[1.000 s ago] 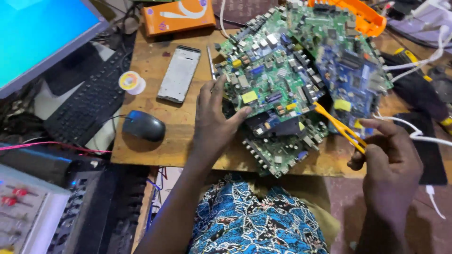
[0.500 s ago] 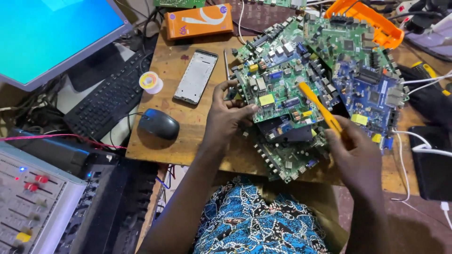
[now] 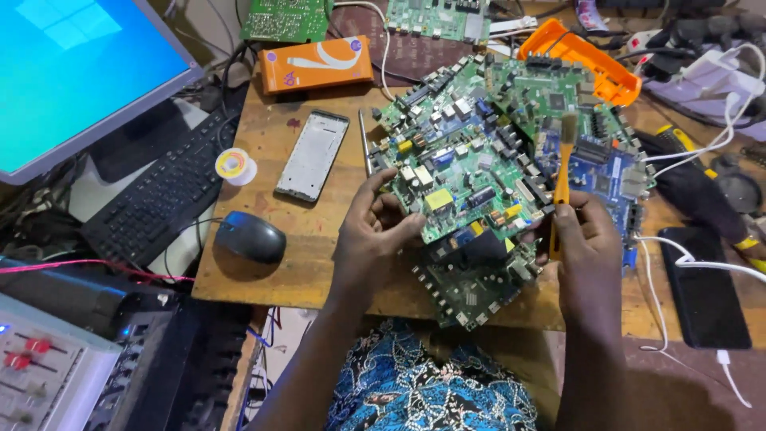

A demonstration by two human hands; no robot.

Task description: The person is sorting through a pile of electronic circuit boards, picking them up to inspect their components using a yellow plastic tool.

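Left hand (image 3: 375, 231): closed on the left edge of a green circuit board (image 3: 455, 172), topmost of a pile near the desk's (image 3: 255, 279) front edge. Right hand (image 3: 586, 247): gripping an orange brush (image 3: 563, 172). Board probably light, stiff, fragile; hold by bare edges.

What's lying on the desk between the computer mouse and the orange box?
In the head view, a phone lies face up on the wood between the mouse and the orange box, with a small solder spool just left of it.
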